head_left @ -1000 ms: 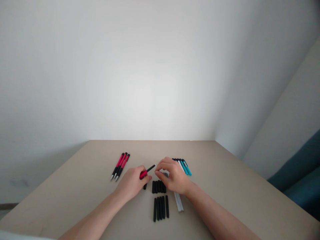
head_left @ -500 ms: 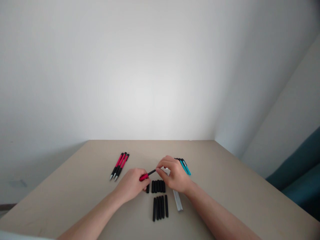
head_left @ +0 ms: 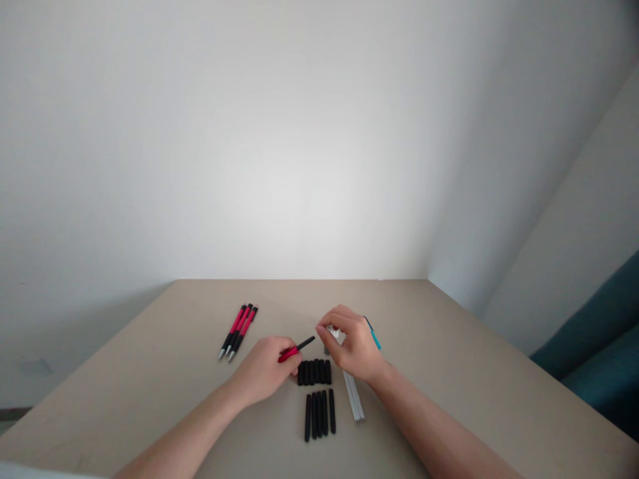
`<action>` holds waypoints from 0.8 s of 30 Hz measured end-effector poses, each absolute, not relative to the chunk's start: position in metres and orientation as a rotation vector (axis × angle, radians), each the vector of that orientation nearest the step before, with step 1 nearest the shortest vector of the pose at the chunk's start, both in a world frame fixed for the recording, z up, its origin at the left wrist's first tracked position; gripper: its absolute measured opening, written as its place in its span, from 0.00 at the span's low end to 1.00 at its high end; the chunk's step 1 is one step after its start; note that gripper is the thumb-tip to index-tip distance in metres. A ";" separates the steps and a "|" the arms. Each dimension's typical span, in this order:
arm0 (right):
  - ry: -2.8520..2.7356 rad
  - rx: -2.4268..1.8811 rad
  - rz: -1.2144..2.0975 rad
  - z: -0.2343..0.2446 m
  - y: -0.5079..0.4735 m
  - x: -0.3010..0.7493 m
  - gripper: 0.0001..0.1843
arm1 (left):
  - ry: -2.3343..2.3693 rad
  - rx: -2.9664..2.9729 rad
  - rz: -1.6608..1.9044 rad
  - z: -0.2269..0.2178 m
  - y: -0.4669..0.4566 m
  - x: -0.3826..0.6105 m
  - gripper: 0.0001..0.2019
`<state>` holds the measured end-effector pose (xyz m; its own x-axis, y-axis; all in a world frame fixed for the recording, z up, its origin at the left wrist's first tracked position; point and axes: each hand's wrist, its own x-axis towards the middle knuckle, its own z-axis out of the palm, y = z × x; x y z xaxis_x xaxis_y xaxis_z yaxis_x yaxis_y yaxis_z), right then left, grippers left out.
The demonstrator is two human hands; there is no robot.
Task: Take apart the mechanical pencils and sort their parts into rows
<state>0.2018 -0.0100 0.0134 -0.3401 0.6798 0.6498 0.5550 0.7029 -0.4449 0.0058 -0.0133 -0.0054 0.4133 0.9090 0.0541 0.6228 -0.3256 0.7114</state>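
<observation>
My left hand (head_left: 267, 366) is closed around a red pen barrel (head_left: 289, 354), which lies tilted up to the right. A slim black part (head_left: 306, 343) sticks out of its right end. Just past that end is my right hand (head_left: 349, 339), thumb and fingertips pinched together; whatever may be between them is too small to make out. Under the hands lies a row of short black grip tubes (head_left: 314, 372). Nearer to me lie several longer black tubes (head_left: 319, 414). White pen refills (head_left: 353, 399) lie side by side below my right wrist.
Three red and black pens (head_left: 239, 332) lie together at the left. A turquoise pen part (head_left: 375, 338) shows behind my right hand, which partly hides small whitish pieces (head_left: 335, 332). The beige table (head_left: 449, 372) meets a white wall; a teal curtain (head_left: 594, 346) hangs at the right.
My right fingertips have come off the end of the black part and shifted slightly right and up. My left hand keeps hold of the red barrel and has barely moved.
</observation>
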 end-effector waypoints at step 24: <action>-2.407 -1.456 0.089 0.012 -0.004 0.213 0.14 | 1.309 2.037 0.614 -0.005 -0.014 0.006 0.16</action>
<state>0.2134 -0.0044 0.0119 -0.4258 0.8717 0.2426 0.8514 0.4768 -0.2186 0.0061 -0.0140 -0.0051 0.3967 0.9168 0.0463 0.6218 -0.3055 0.7212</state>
